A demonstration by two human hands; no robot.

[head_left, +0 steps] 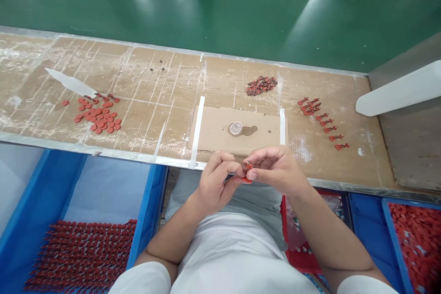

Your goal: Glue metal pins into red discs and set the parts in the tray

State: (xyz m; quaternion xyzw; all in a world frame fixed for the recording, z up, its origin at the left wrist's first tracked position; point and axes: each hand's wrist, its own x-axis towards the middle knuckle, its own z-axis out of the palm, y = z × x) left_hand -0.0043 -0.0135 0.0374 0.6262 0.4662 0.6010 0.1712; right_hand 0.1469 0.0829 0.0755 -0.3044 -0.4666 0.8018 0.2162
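Observation:
Just beyond the bench's front edge, my two hands meet over a small red figurine [248, 166] with a round red base [246, 180]. My left hand [220, 178] is closed, its thumb and fingertips pinching the piece from the left by its base. My right hand [275, 170] is closed on the same piece from the other side, thumb and fingers pressed against it. Fingertips cover much of the figurine. Beyond the hands, a small clear round cup [236, 128] stands beside a dark wet stain on a taped cardboard sheet [213, 124].
A pile of red figurines [262, 86] lies behind the sheet. Based figurines [329, 129] stand to the right. Loose red discs [99, 119] lie left. Below, a blue bin [144, 211] holds rows of figurines; another blue bin [387, 220] holds red parts. A metal panel [409, 133] bounds the right.

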